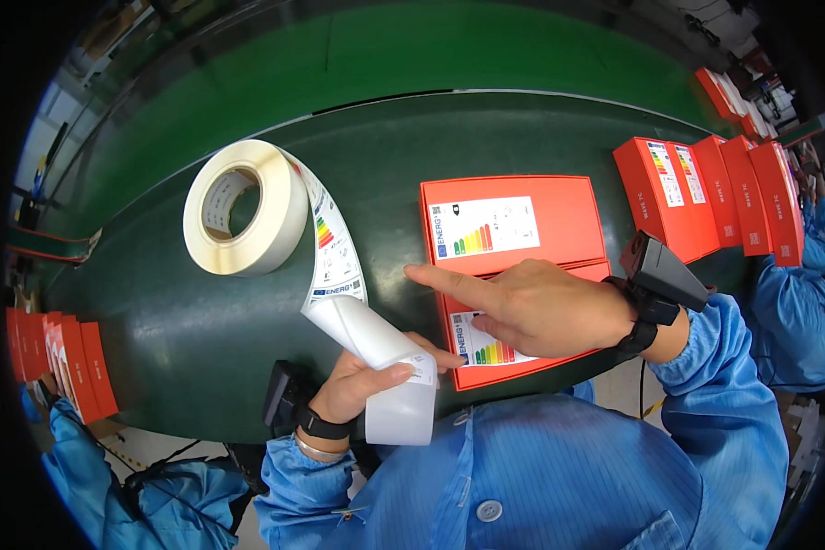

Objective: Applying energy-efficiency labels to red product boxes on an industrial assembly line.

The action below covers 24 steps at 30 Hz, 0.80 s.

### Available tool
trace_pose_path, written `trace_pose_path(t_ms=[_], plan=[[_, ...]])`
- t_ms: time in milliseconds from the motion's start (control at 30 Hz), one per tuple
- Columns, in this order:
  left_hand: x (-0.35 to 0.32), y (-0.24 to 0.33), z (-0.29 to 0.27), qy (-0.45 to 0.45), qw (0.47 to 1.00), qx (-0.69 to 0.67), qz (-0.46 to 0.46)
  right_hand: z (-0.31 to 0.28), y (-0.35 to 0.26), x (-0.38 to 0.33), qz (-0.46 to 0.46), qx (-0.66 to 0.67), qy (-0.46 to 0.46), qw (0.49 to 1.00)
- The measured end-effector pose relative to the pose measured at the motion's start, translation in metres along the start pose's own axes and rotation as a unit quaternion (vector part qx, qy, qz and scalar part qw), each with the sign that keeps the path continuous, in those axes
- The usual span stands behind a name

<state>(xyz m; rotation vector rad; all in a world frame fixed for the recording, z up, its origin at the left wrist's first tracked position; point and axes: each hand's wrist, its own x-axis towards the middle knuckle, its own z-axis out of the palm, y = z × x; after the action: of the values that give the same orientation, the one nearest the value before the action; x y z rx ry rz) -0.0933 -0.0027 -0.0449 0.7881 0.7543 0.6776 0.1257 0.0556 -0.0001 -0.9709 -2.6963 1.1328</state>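
My left hand [362, 385] pinches the free end of a label strip [337, 252], whose bare white backing [399, 417] hangs below the thumb. The strip runs back to a large label roll [247, 206] standing on edge at the left. Two flat red-orange boxes lie side by side before me. The far box [568, 220] carries a flat energy label [486, 227]. Over the near box [486, 378] is my right hand [550, 307], index finger stretched out to the left, holding nothing visible. It partly covers that box's energy label [486, 346].
A row of red-orange boxes [669, 202] stands at the right, some labelled. More boxes [82, 367] stand at the far left. Blue-sleeved people [797, 312] sit on both sides. The dark green work surface [367, 147] ends at a pale far edge.
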Motion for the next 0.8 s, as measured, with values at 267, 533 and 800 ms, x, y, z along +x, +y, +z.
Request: trace_pose_path(t_ms=[267, 533, 800], plan=[[0.004, -0.007, -0.008, -0.067, 0.995, 0.062, 0.036, 0.001, -0.019, -0.002, 0.049, -0.083, -0.007, 0.995], [0.0, -0.015, -0.01, -0.083, 0.987, 0.095, 0.094, 0.002, -0.021, -0.023, 0.182, -0.336, 0.053, 0.923], [-0.004, -0.01, 0.003, 0.001, 0.99, 0.121, 0.073, 0.028, 0.02, -0.042, 0.132, -0.292, 0.207, 0.924]])
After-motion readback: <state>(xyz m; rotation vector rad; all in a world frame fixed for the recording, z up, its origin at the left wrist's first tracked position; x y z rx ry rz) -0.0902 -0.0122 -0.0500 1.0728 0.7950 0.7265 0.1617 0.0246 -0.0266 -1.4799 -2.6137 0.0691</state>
